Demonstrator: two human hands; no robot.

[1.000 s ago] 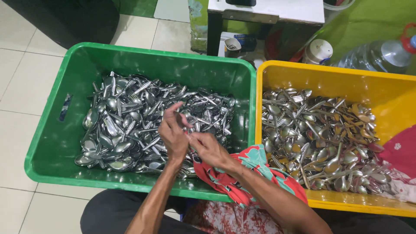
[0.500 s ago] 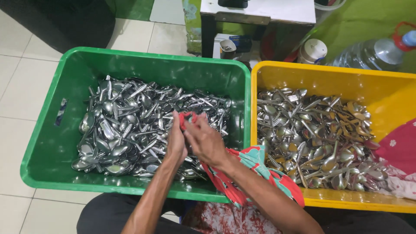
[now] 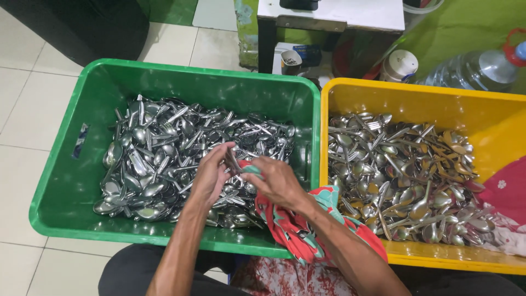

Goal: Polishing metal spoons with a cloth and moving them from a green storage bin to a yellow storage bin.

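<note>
My left hand [image 3: 210, 175] and my right hand [image 3: 275, 181] meet over the near right part of a green crate [image 3: 66, 181] filled with a heap of metal spoons [image 3: 159, 153]. The left hand pinches a single spoon [image 3: 233, 161] by its handle. The right hand grips a red and teal patterned cloth [image 3: 307, 225] wrapped against that spoon, and the cloth hangs down over the crate's front rim onto my lap.
A yellow crate [image 3: 416, 96] of spoons and forks stands to the right, a red cloth [image 3: 507, 189] in its corner. Behind are a small table [image 3: 329, 13], a white jar [image 3: 399, 66] and a large water bottle [image 3: 476, 68]. White floor tiles lie to the left.
Both hands stay together on the spoon and cloth, shifting slightly toward me and right over the heap. The view has tilted a little.
</note>
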